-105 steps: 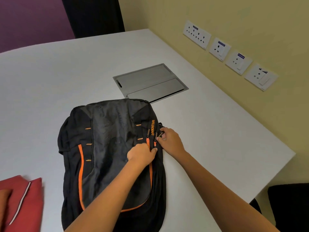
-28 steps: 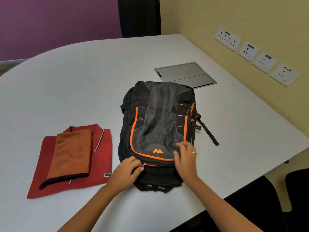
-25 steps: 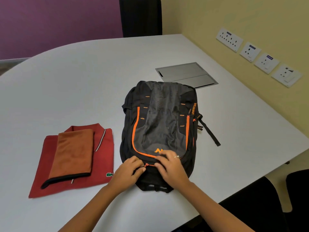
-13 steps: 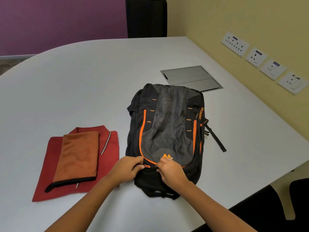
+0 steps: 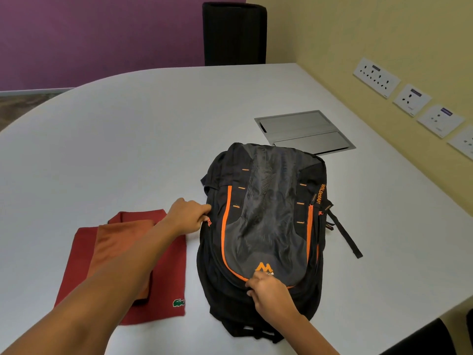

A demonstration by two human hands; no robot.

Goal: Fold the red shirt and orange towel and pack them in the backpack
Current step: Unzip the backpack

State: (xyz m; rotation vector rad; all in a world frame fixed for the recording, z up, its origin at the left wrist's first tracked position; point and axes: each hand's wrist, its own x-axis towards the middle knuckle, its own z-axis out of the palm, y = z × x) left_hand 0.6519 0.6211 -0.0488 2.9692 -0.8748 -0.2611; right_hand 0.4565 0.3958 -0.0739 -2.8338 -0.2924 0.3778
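Fingers of the left hand [image 5: 188, 213] pinch a zipper pull at the black-and-orange nylon backpack [image 5: 263, 226]'s left side, while the right hand [image 5: 266, 288] grips its near edge, likely steadying it on the white table [image 5: 128, 139]; folded red shirt [image 5: 163, 285] and orange towel [image 5: 117, 242] lie left.

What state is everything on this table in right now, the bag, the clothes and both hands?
Backpack: lying flat on the table, main zip partly opened along its left side.
Red shirt: folded, beside the backpack, not packed.
Orange towel: folded, lying on the shirt.
Left hand: pinching the zip pull at the backpack's left edge.
Right hand: gripping the backpack's near end.
Metal floor hatch: closed, set in the table.
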